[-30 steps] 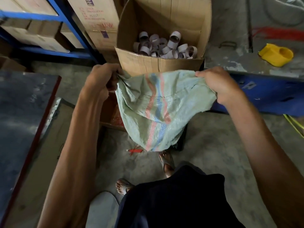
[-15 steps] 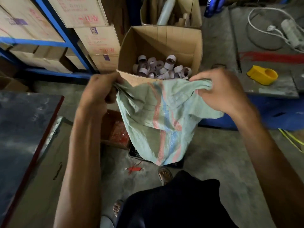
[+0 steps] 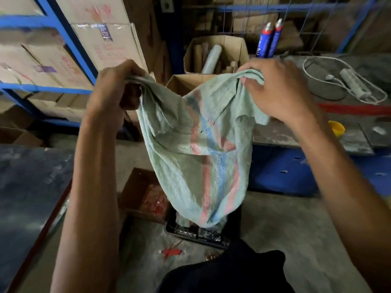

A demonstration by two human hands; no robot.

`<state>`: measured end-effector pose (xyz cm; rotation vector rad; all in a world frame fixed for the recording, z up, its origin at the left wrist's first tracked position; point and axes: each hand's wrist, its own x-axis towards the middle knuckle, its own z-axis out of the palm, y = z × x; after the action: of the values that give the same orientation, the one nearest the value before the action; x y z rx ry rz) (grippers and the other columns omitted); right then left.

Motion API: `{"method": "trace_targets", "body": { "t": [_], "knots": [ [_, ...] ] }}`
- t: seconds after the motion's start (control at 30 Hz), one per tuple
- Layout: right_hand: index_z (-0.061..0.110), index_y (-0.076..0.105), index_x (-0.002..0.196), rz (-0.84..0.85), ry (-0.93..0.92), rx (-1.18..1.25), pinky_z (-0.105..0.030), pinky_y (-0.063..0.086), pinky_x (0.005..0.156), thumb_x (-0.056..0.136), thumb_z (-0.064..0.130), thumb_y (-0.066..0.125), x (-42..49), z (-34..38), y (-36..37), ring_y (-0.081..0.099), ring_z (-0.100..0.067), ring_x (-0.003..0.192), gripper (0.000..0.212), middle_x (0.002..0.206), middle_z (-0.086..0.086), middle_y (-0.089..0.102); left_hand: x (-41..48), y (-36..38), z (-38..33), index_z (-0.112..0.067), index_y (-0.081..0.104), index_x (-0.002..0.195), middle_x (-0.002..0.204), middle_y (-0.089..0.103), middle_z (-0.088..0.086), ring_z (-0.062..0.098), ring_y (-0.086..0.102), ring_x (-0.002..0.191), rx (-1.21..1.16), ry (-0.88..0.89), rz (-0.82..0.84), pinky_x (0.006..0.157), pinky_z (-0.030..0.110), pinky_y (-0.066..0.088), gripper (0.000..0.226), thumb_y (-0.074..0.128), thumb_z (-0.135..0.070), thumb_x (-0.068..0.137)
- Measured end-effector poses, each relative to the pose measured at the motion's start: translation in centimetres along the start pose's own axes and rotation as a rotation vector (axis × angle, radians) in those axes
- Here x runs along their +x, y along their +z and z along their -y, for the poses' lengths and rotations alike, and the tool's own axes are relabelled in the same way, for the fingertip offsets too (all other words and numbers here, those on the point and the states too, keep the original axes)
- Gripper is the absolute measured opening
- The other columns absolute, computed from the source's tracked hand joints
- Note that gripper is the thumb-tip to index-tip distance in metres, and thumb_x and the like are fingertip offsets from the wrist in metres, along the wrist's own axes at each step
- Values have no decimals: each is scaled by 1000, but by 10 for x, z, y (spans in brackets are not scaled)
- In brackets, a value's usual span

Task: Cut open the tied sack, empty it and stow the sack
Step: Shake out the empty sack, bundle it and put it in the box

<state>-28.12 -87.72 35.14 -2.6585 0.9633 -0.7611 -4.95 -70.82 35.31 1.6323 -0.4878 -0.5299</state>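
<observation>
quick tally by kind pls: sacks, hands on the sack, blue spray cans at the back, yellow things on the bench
sack: 1
hands gripping it: 2, left hand and right hand
blue spray cans: 2
yellow object: 1
total: 6

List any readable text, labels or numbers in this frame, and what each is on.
Nothing can be read; all print is blurred.
taped carton on the blue rack: dark blue logo, red lines, unreadable.
left carton: purple label, red print, unreadable.
blue spray cans: white lettering, too blurred.
green woven sack: red and blue stripes only, no text visible.
</observation>
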Motion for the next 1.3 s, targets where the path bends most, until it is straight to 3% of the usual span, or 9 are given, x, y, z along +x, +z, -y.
{"method": "trace_targets", "body": {
  "t": [0.23,0.4,0.57,0.67,0.73,0.8,0.97,1.13,1.3],
  "knots": [
    [27,68,126,310,59,-342,-45,45,91,104,45,47,25,5,-14,55,-41,116,35,127,-19,51,18,0,-17,-9,61,77,67,58,7,20,49,58,730,-81,168,54,28,40,28,57,-25,100],
    [17,72,118,-172,54,-207,-39,44,77,103,39,49,40,6,-26,60,-40,106,35,117,-18,61,32,8,-33,-13,74,102,80,68,7,17,61,69,298,168,28,62,27,50,17,62,-24,98],
    [24,78,106,-171,55,-105,-33,42,72,94,48,64,66,9,-48,67,-35,103,31,106,-8,76,46,27,-58,-12,80,90,86,72,9,17,65,75,322,245,-68,74,35,56,36,76,-45,77],
    [25,77,103,-141,94,-191,-44,46,88,94,56,59,83,0,-51,63,-37,107,37,105,-11,73,56,35,-61,-19,78,85,82,69,6,16,66,81,176,269,-164,77,33,52,30,75,-47,73],
    [18,75,87,67,116,-258,-40,46,80,91,59,61,91,-9,-48,62,-37,106,44,101,-12,69,65,39,-56,-18,77,84,82,71,5,23,68,85,63,187,-93,70,30,49,21,75,-39,81],
    [17,78,88,19,113,-192,-34,42,69,91,56,63,91,-19,-48,65,-36,96,43,90,-10,69,69,39,-48,-17,76,93,85,72,4,21,68,87,53,153,-33,72,29,51,23,72,-39,88],
    [25,65,59,69,168,175,-31,34,58,92,46,68,84,-27,-44,53,-20,62,39,56,5,52,59,40,-48,-16,71,120,118,74,6,19,67,110,-49,102,254,97,36,47,63,57,-67,85],
    [6,79,88,12,303,368,-33,43,67,83,49,73,95,-27,-53,68,-28,76,44,80,-11,74,48,41,-56,-13,73,116,114,75,5,17,71,106,-193,279,518,94,33,50,32,67,-32,91],
    [14,75,95,99,446,726,-42,60,83,81,39,79,104,-6,-61,72,-27,88,29,94,-7,75,37,54,-57,-23,42,148,142,59,-3,14,58,130,185,375,708,108,32,48,99,91,-30,62]
  ]
}}
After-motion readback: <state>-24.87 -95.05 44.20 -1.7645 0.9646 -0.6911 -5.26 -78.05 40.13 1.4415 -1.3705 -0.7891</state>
